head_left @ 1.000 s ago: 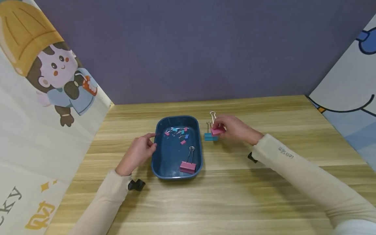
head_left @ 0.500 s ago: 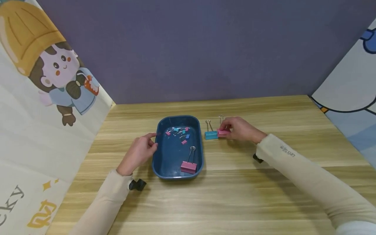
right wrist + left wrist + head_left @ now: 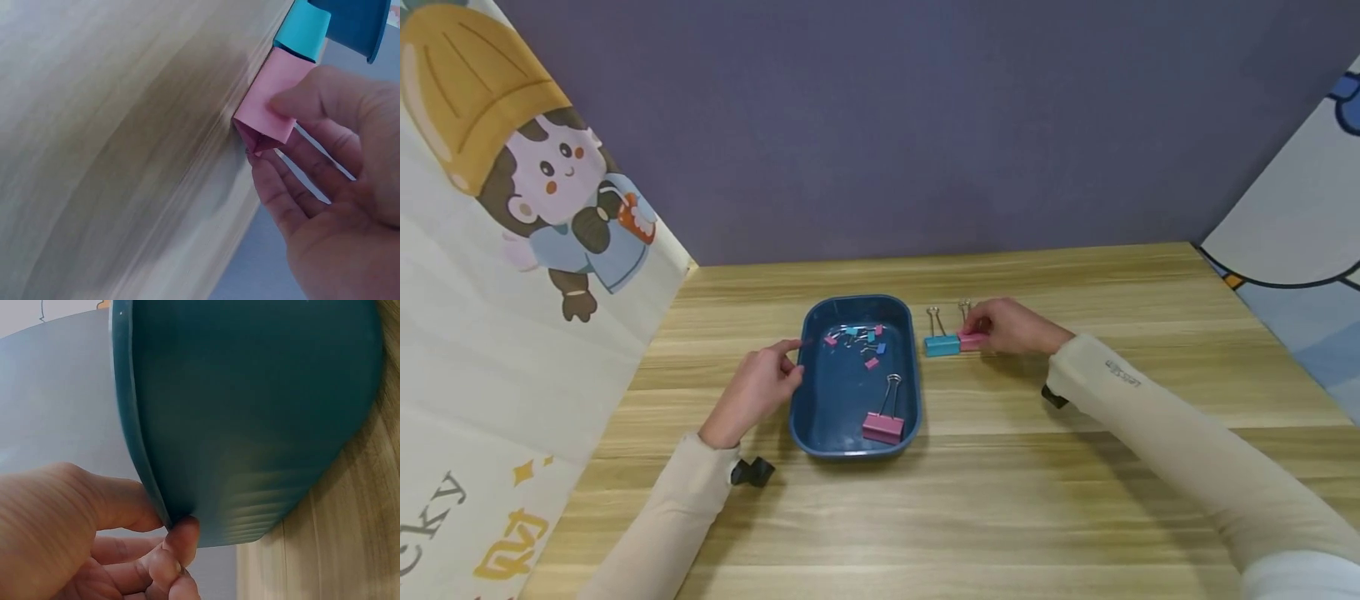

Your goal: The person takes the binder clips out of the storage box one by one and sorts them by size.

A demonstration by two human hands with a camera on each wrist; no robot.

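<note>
My right hand pinches a pink binder clip, its thumb on the clip's back and fingertips at the far end. That clip sits on the table, end to end with a teal binder clip; wire handles of both point away from me. With thumb and finger my left hand grips the left rim of a dark blue tray. Inside the tray are a large pink binder clip near the front and several small clips in pink, teal and blue toward the back.
The wooden table ends at a purple-grey panel behind. Printed cartoon panels stand at the left and right. Each wrist wears a small black camera.
My right hand has moved the pink binder clip right and down, from overlapping the teal clip to beside it, and nudged the teal clip slightly. My left hand has stayed at the tray's rim.
</note>
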